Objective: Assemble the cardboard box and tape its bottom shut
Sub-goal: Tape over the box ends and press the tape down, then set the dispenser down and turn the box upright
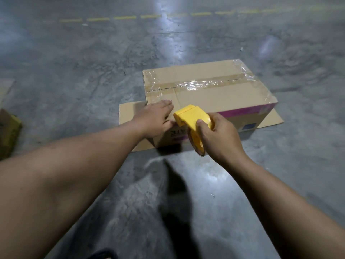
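Cardboard box (pixel 214 94) sits bottom-up on grey concrete floor (pixel 93 71), approx centre of view, w/ its loose flaps (pixel 128 113) splayed flat on the floor around it. Clear tape (pixel 197 84) runs along the centre seam of the upturned bottom, wrinkled and shiny; more clear tape wraps the far right edge and the left edge. Front side of box shows a purple band and upside-down print, partly hidden. Left hand (pixel 155 118) lies on the near left corner of the box, palm down, fingers (pixel 166 103) stretched flat and close together, pressing on the cardboard, gripping nothing. Right hand (pixel 218 135) is closed round a yellow tape dispenser (pixel 192 120), thumb over the top, fingers wrapped on the far side; dispenser nose sits at the box's near top edge, just beside the left hand, handle end hanging down in front of the box's side. Whether tape is drawn out from the nose: can't tell. Far left edge: another cardboard piece (pixel 9 131) w/ yellow-green print, well apart from the box. Dashed yellow line (pixel 125 17) crosses the floor at the back.
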A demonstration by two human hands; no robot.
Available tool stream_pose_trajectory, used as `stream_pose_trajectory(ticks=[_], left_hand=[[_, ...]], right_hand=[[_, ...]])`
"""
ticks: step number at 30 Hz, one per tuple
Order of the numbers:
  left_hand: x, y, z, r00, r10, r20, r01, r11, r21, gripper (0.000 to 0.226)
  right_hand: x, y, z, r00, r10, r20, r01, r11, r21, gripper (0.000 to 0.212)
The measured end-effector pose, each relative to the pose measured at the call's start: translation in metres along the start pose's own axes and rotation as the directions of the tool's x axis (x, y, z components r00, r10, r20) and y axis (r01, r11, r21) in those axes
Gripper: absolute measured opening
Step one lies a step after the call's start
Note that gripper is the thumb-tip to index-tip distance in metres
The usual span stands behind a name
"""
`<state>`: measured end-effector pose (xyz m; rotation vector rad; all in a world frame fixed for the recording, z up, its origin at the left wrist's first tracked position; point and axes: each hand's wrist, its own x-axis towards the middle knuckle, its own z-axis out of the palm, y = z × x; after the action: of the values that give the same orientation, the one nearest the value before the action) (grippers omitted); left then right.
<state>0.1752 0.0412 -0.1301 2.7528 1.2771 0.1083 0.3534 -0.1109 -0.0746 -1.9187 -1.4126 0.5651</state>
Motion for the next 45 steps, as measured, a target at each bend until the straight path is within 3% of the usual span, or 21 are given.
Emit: stream_pose_trajectory(ticks=[6,10,18,20,24,26,35,42,45], left_hand=[[0.042,0.064,-0.020,0.993,-0.114,-0.017,0.111,0.988,-0.104,0.062],[0.073,0.113,-0.027,0.996,-0.087,0.012,0.087,0.987,-0.132,0.065],[0.132,0.186,-0.010,0.996,0.080,0.028,-0.078,0.994,-0.077,0.068],[0.154,0.197,-0.003,0.996,0.083,0.021,-0.082,0.994,-0.070,0.067],[0.193,0.215,0.021,0.998,0.049,0.039,-0.047,0.997,-0.066,0.071],[0.206,0.220,0.032,0.998,0.060,0.030,-0.058,0.997,-0.056,0.073],[0.214,0.218,0.064,0.993,0.120,0.013,-0.121,0.986,0.117,0.071],[0.210,0.210,0.058,0.989,0.136,0.059,-0.142,0.984,0.104,0.072],[0.190,0.197,0.053,0.990,0.123,0.074,-0.131,0.985,0.113,0.072]], right_hand=[[0.030,0.003,-0.056,0.998,-0.063,0.031,0.067,0.988,-0.141,0.037],[0.043,0.036,-0.118,0.995,-0.076,0.060,0.089,0.957,-0.277,0.039],[0.051,0.177,-0.187,0.988,0.065,-0.142,-0.121,0.891,-0.437,0.026],[0.048,0.210,-0.190,0.986,0.123,-0.108,-0.160,0.873,-0.461,0.032],[0.043,0.264,-0.178,0.975,0.222,-0.023,-0.195,0.798,-0.570,0.068],[0.047,0.285,-0.170,0.959,0.281,-0.026,-0.244,0.778,-0.579,0.077],[0.075,0.347,-0.140,0.944,0.324,-0.062,-0.296,0.750,-0.592,0.076],[0.075,0.361,-0.132,0.949,0.314,-0.017,-0.256,0.740,-0.623,0.078],[0.076,0.353,-0.136,0.951,0.308,-0.038,-0.264,0.738,-0.621,0.068]])
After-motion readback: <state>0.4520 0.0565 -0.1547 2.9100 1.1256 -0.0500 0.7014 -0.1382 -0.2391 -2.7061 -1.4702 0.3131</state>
